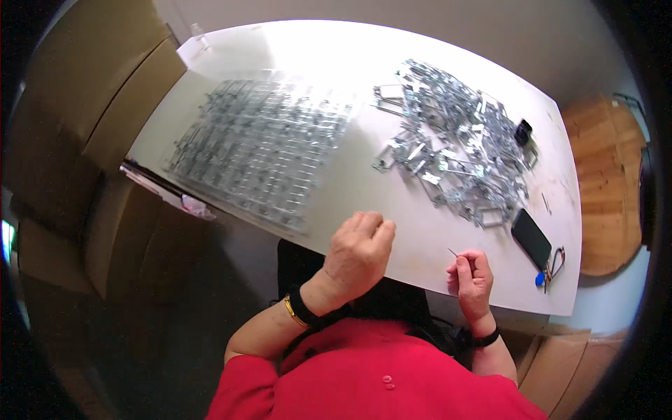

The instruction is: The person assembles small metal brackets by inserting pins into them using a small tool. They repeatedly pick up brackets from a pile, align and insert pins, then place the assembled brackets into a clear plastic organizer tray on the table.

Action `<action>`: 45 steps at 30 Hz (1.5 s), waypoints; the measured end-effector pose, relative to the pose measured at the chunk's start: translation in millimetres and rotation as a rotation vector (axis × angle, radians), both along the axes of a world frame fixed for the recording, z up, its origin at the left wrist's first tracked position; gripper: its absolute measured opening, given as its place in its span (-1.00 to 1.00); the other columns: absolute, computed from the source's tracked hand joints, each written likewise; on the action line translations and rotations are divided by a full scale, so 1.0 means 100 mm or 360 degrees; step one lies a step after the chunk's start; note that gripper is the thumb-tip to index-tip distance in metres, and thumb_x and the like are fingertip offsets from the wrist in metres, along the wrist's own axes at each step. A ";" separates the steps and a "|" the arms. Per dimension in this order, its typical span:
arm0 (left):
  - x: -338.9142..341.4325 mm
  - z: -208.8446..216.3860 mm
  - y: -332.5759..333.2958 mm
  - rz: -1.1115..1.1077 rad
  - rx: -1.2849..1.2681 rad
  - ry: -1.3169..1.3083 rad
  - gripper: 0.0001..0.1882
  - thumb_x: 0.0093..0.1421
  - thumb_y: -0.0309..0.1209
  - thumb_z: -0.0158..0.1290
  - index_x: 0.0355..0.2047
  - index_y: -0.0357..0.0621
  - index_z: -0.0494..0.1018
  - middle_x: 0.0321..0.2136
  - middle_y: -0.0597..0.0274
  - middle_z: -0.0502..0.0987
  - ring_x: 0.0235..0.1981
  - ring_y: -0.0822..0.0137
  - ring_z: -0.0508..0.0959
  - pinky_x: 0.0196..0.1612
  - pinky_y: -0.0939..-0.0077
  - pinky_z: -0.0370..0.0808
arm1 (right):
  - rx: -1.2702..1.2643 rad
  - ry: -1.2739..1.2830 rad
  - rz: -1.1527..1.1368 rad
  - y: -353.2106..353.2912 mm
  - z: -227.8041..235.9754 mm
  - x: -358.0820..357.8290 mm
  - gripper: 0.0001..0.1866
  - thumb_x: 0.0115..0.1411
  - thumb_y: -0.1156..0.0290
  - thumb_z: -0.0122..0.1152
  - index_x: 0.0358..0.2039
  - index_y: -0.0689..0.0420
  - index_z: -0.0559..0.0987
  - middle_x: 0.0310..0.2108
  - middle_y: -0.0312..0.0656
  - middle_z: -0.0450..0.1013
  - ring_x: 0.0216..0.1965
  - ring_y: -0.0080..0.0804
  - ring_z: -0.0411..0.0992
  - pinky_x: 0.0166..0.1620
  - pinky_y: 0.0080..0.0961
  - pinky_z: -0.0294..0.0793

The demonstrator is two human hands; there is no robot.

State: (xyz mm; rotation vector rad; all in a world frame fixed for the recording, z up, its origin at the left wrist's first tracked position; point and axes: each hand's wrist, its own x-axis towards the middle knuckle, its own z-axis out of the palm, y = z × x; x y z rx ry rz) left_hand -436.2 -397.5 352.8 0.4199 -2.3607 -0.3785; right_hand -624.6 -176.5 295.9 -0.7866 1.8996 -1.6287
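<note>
The right hand (471,278) is at the near edge of the white table (364,182), its fingers (467,264) pinched together on a thin metal pin (453,253) whose tip sticks up and to the left of the fingertips. The left hand (358,253) rests on the table just to the left of it, knuckles up, fingers curled loosely under with nothing visibly in them; whether something small is hidden beneath cannot be told. Beyond the right hand's fingers lies a loose heap of shiny metal clips (458,143), and just to their right a black phone (531,239) with a bunch of keys with a blue tag (549,269) beside it. Beyond the left hand's fingers, well apart, sits a clear tray of metal parts in rows (262,150). A small black object (523,131) lies at the heap's far right.
</note>
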 end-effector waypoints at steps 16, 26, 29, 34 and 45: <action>-1.24 0.05 -0.06 -0.0016 0.0149 -0.0315 -0.79 0.29 -0.48 0.22 -0.09 -0.24 0.51 -0.14 -0.11 0.56 -0.16 -0.17 0.63 -0.11 0.01 0.58 | -0.0148 -0.0144 -0.0193 0.57 0.01 -0.24 -0.88 0.57 0.40 0.13 -0.04 0.18 0.51 -0.39 -0.25 0.61 -0.46 -0.62 0.54 -0.35 -0.62 0.58; -1.58 -0.25 -0.19 0.0091 0.0086 -0.0585 -0.78 0.31 -0.46 0.17 -0.07 -0.27 0.47 -0.04 -0.16 0.56 -0.05 -0.22 0.63 -0.01 0.00 0.60 | -0.0217 -0.0217 -0.0027 0.68 -0.03 -0.33 -0.90 0.55 0.44 0.15 -0.04 0.19 0.51 -0.38 -0.23 0.62 -0.45 -0.61 0.55 -0.36 -0.61 0.57; -1.61 -0.26 -0.25 0.0084 0.0131 -0.0607 -0.81 0.34 -0.48 0.13 -0.08 -0.27 0.48 -0.06 -0.16 0.57 -0.09 -0.22 0.64 -0.03 -0.01 0.61 | -0.0252 -0.0295 0.0025 0.68 -0.01 -0.33 -0.91 0.54 0.46 0.17 -0.04 0.19 0.51 -0.38 -0.22 0.62 -0.45 -0.61 0.55 -0.37 -0.61 0.57; -1.69 -0.30 -0.32 0.0090 0.0091 -0.0528 -0.87 0.37 -0.53 0.09 -0.10 -0.27 0.49 -0.15 -0.18 0.59 -0.15 -0.25 0.65 -0.08 0.00 0.63 | -0.0294 -0.0239 0.0083 0.69 -0.05 -0.37 -0.89 0.53 0.47 0.18 -0.03 0.21 0.51 -0.38 -0.21 0.62 -0.44 -0.61 0.55 -0.36 -0.62 0.57; -1.78 -0.11 -0.39 0.0178 -0.0014 -0.0047 -0.92 0.34 -0.63 0.10 -0.19 -0.29 0.55 -0.31 -0.13 0.63 -0.27 -0.18 0.65 -0.19 0.13 0.62 | -0.0266 -0.0210 0.0090 0.68 -0.04 -0.39 -0.90 0.53 0.48 0.19 -0.03 0.22 0.51 -0.41 -0.19 0.62 -0.46 -0.58 0.56 -0.38 -0.60 0.56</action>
